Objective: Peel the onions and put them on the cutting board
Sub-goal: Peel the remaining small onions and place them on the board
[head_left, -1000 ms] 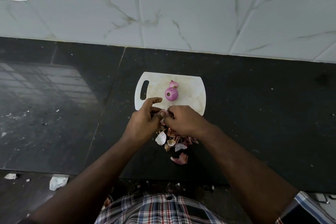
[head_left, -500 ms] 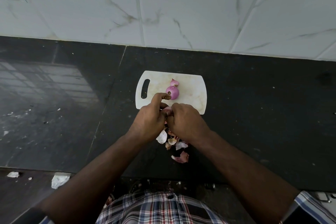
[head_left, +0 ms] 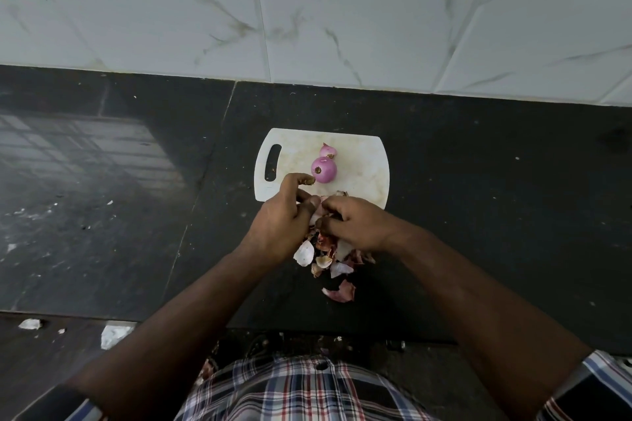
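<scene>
Pink onion [head_left: 318, 212] is barely visible between both hands, left hand [head_left: 282, 222] and right hand [head_left: 355, 224] fingers clenched on it, now nearer the white cutting board [head_left: 362, 167] (two peeled onions [head_left: 324, 170] there), peeling nearly done.

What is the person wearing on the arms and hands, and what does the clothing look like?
The left hand and right hand are bare, with no gloves or rings visible. Both forearms are uncovered. The checked plaid shirt, in white, blue and red, has short sleeves ending near the elbows, with a dark band at the right sleeve edge.
</scene>
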`<state>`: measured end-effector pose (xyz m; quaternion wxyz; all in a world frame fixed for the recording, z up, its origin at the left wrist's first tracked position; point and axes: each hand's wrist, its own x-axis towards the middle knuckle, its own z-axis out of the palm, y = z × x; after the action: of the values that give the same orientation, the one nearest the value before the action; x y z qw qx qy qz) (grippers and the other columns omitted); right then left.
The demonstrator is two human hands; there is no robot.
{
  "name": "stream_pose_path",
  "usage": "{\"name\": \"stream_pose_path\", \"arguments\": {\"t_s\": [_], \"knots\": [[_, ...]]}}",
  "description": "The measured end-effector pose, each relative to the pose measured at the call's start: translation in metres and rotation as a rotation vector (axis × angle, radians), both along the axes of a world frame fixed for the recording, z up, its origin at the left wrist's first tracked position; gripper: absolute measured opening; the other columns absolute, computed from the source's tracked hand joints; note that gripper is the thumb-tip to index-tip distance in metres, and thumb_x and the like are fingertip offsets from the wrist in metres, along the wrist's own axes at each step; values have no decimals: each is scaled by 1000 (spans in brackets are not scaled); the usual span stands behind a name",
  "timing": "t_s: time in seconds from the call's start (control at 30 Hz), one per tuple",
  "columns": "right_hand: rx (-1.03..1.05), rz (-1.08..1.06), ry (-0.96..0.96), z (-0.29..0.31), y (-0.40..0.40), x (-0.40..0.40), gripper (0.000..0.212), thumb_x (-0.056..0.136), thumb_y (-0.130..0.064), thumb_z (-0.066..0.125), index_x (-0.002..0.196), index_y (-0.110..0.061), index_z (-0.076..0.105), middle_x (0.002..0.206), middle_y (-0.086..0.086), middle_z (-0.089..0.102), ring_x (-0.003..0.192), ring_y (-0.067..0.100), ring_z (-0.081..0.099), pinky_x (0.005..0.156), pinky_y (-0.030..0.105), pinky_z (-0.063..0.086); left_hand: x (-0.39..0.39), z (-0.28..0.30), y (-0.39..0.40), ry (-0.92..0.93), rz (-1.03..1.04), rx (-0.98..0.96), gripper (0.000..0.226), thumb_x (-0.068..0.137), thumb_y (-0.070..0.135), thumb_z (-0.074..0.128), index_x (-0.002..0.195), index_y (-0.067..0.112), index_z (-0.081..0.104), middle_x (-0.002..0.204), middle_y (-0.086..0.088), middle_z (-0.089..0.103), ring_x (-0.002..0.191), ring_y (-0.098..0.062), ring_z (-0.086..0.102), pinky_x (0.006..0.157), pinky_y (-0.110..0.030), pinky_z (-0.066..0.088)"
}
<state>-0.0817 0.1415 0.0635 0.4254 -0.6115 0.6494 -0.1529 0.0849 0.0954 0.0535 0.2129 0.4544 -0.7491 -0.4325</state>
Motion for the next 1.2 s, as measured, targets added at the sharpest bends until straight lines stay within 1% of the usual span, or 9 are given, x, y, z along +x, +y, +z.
{"name": "stream_pose_path", "arguments": {"t_s": [0.13, 0.23, 0.3, 0.43, 0.57, 0.67, 0.83, 0.93, 1.2], "knots": [[-49, -7, 75, 2, -3, 8, 45, 85, -53, 43, 103, -15, 61, 94, 3, 70, 88, 21, 67, 79, 46, 56, -5, -5, 0, -16, -13, -77, 31, 105, 18, 48, 136, 20, 44, 95, 12, 67, 75, 5, 65, 59, -8, 44], [-154, -43, 114, -10, -2, 18, 14, 94, -28, 48, 92, -15, 55, 84, -4, 62, 83, 18, 63, 66, 29, 46, -7, -7, -3, -49, -7, -123, 29, 105, 16, 46, 134, 20, 46, 94, 10, 68, 70, 4, 62, 59, -5, 41], [-223, -54, 108, -13, 2, 22, 8, 98, -16, 47, 93, -16, 54, 83, -8, 56, 79, 13, 58, 63, 21, 36, -7, -6, -5, -72, -14, -146, 27, 106, 18, 46, 132, 20, 47, 100, 5, 71, 71, -4, 61, 59, -5, 40], [-96, -25, 52, -13, 2, 14, 17, 99, -21, 48, 109, -13, 59, 100, 3, 67, 92, 18, 63, 80, 38, 50, -6, -8, -6, -120, -17, -101, 26, 106, 20, 46, 131, 21, 47, 104, 4, 70, 81, -14, 67, 60, -11, 40], [18, -79, -134, -9, -2, 6, 24, 90, -39, 54, 94, -17, 64, 91, 8, 69, 83, 15, 63, 82, 47, 52, -9, -6, -9, -149, -40, -122, 25, 107, 27, 44, 130, 20, 48, 102, 3, 68, 78, -13, 61, 61, -19, 38], [24, -78, -110, -8, -4, 4, 25, 93, -36, 52, 94, -15, 65, 92, 11, 70, 83, 23, 65, 83, 50, 52, -9, -5, -8, -147, -75, -179, 20, 106, 30, 44, 120, 17, 52, 90, 0, 68, 70, -17, 60, 61, -26, 41], [-22, -45, -14, -7, -4, 14, 20, 100, -24, 45, 91, -9, 56, 83, 5, 61, 74, 15, 54, 69, 39, 45, -10, -5, -13, -153, -63, -247, 20, 105, 32, 45, 107, 13, 52, 78, -8, 67, 69, -28, 62, 63, -42, 48], [-84, -66, 70, -8, -3, 23, 22, 100, -23, 42, 79, -18, 46, 76, -1, 53, 71, 17, 52, 65, 34, 38, -11, -7, -17, -159, -68, -259, 19, 106, 32, 43, 107, 15, 51, 79, -7, 70, 69, -30, 64, 64, -45, 50], [-217, -85, 162, -14, 0, 28, 15, 98, -19, 43, 85, -13, 44, 82, 2, 51, 73, 21, 48, 67, 34, 36, -11, -8, -20, -136, -92, -250, 17, 106, 27, 43, 116, 17, 52, 81, 2, 65, 68, -19, 58, 60, -30, 34]]}}
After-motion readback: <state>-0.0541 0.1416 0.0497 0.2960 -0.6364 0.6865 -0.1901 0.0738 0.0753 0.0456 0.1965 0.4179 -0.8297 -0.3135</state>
